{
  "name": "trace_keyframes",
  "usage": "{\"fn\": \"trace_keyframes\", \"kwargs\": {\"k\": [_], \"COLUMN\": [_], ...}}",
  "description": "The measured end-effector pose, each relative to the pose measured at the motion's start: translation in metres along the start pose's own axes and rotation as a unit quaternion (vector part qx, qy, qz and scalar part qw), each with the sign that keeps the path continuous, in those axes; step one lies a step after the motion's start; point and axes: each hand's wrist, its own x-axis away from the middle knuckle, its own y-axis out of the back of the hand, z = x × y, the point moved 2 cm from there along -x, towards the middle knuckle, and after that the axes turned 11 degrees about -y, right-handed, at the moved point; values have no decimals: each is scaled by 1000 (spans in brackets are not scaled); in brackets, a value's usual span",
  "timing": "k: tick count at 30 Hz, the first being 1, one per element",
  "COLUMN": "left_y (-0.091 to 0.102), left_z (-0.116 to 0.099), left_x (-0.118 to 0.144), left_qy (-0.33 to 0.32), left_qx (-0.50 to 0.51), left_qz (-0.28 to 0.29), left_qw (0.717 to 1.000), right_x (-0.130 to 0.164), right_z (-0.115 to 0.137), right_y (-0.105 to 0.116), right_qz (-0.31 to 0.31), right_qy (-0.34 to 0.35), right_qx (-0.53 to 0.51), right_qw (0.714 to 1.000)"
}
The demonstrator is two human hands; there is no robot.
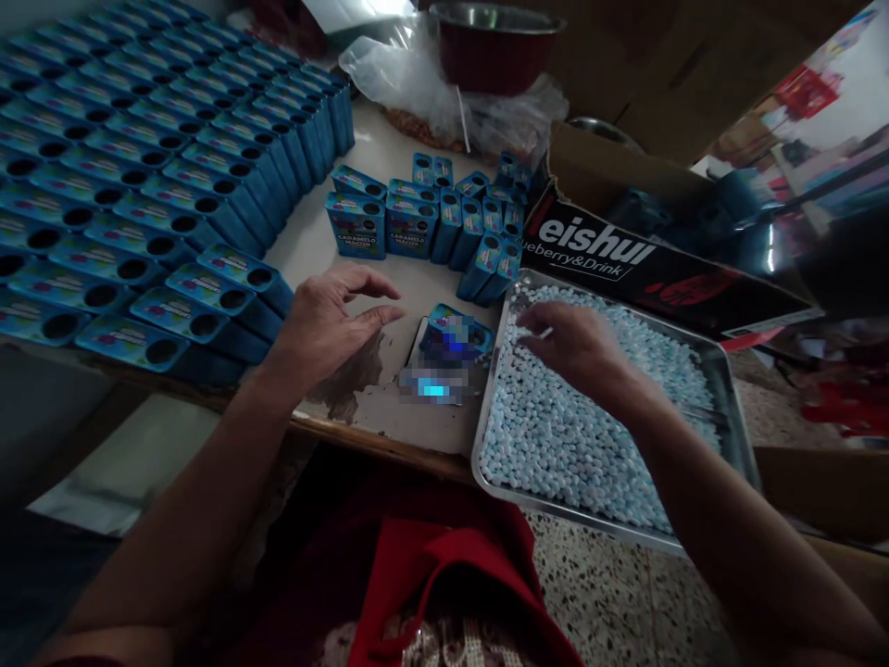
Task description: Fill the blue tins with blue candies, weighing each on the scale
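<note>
Reaching into the metal tray (pixel 726 389), the right hand (pixel 580 347) pinches at the pale blue candies (pixel 556 435), small, light, likely to roll, best scooped. The left hand (pixel 326 324) hovers wide open over the worktop (pixel 312 241), beside a blue tin (pixel 455 335).

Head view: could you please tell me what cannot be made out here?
- Small blue tin between the hands: label blurred out.
- Right hand over the metal tray of pale blue pellets: fingertips hide whether it holds any.
- Black printed carton: first letters cut off by the upright blue tins.
- Red bowl: contents hidden by its rim.
</note>
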Motion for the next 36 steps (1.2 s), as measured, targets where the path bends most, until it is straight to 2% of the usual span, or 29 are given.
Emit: {"fn": "trace_keyframes", "kwargs": {"k": [2, 3, 5, 7, 10, 13, 16, 19, 22, 24, 27, 29, 32, 34, 36], "left_y": [1, 0, -6, -12, -17, -13, -3, 0, -6, -11, -14, -13, -9, -7, -5], "left_z": [0, -1, -3, -8, -13, -15, -16, -14, -11, -8, -2, 5, 15, 20, 23], "left_x": [2, 3, 4, 5, 7, 12, 16, 16, 12, 9, 5, 5, 7, 9, 10], "left_qy": [-2, -6, -18, -29, -35, -41, -38, -18, -13, -17, -17, -12, -1, 2, 1], "left_qx": [5, 3, -4, -7, -27, -64, -89, -98, -81, -59, -42, -42, -35, -27, -20], "left_qz": [-4, -1, 11, 26, 43, 45, 40, 34, 36, 41, 48, 46, 47, 53, 61], "left_qw": [1000, 1000, 1000, 999, 998, 996, 995, 994, 996, 997, 998, 998, 998, 998, 998], "right_x": [15, 23, 39, 49, 50, 38, 28, 27, 27, 25, 19, 14, 6, -1, -7], "right_z": [-21, -26, -29, -26, -25, -38, -53, -56, -49, -47, -40, -28, 1, 23, 43], "right_y": [-29, -41, -57, -62, -57, -46, -33, -24, -23, -21, -12, 0, 20, 29, 33], "right_qz": [88, 103, 107, 102, 145, 189, 149, 128, 132, 121, 153, 182, 181, 145, 94], "right_qy": [17, 40, 85, 115, 132, 97, 49, 38, 22, -24, -98, -110, -61, -3, 59], "right_qx": [33, 51, 89, 131, 172, 142, 22, -73, -105, -141, -211, -259, -306, -273, -193], "right_qw": [995, 993, 987, 979, 965, 967, 987, 988, 985, 982, 960, 942, 933, 951, 975]}}
